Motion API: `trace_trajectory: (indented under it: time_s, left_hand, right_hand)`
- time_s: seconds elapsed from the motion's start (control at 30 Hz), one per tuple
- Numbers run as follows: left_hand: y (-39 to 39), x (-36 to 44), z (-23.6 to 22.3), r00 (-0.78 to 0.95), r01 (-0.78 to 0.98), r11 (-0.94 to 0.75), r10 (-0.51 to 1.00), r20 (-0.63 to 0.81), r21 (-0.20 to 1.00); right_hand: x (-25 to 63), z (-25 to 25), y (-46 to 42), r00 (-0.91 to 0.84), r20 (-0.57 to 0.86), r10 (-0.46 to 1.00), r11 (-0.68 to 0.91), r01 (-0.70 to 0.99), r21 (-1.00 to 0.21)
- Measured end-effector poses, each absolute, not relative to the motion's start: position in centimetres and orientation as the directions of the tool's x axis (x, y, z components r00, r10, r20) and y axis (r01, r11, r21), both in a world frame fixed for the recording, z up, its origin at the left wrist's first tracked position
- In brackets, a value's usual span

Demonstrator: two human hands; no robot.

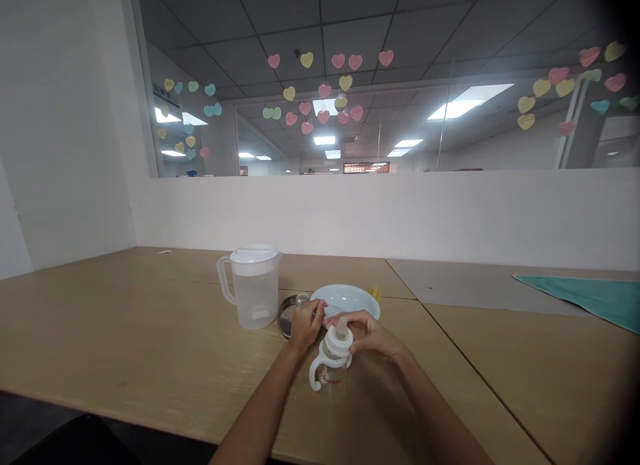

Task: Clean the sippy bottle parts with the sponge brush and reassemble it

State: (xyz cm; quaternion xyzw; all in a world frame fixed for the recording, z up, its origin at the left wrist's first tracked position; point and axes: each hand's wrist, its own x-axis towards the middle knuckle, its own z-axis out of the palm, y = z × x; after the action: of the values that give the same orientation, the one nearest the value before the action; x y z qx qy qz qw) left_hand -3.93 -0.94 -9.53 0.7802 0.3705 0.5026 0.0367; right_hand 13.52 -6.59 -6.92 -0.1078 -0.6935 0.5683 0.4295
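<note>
A clear baby bottle (333,377) with a white collar, a pale teat and white curved side handles stands upright on the table in front of me. The fingers of my right hand (373,337) are closed around its collar from the right. My left hand (306,325) is just behind and left of the bottle, fingers pinched together; what they hold, if anything, is too small to make out. Behind my hands is a white bowl (345,293). A round metal dish (286,313) is partly hidden by my left hand, and a clear dome-shaped cap (302,298) shows over it.
A translucent lidded pitcher (257,295) stands to the left of the dish, its handle pointing left. Something yellow (375,293) shows behind the bowl's right rim. A green cloth (595,297) lies at the far right of the wooden table (150,331). A wall with a window closes off the back.
</note>
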Motion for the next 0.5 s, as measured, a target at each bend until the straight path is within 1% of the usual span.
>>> trace_trajectory:
  time_s: [0.17, 0.27, 0.33, 0.43, 0.5]
  left_hand:
    - [-0.86, -3.96, -9.58, 0.23, 0.561, -0.725, 0.601, 0.765, 0.401]
    - [-0.93, -3.99, -9.57, 0.235, 0.572, -0.726, 0.592, 0.771, 0.383]
    - [-0.97, -4.0, -9.56, 0.215, 0.565, -0.721, 0.598, 0.772, 0.402]
    - [-0.96, -3.99, -9.51, 0.154, 0.541, -0.707, 0.615, 0.774, 0.454]
    - [-0.93, -3.95, -9.48, 0.113, 0.513, -0.708, 0.617, 0.779, 0.486]
  right_hand:
    - [12.98, -7.44, -6.24, -0.668, 0.398, 0.628, 0.308, -0.257, -0.916]
    - [12.66, -7.29, -6.6, -0.676, 0.388, 0.626, 0.321, -0.23, -0.919]
    - [12.61, -7.08, -6.84, -0.672, 0.386, 0.632, 0.348, -0.199, -0.916]
    - [12.76, -6.91, -6.89, -0.6, 0.402, 0.691, 0.425, -0.112, -0.898]
    - [12.9, -7.02, -6.67, -0.487, 0.443, 0.753, 0.503, -0.008, -0.864]
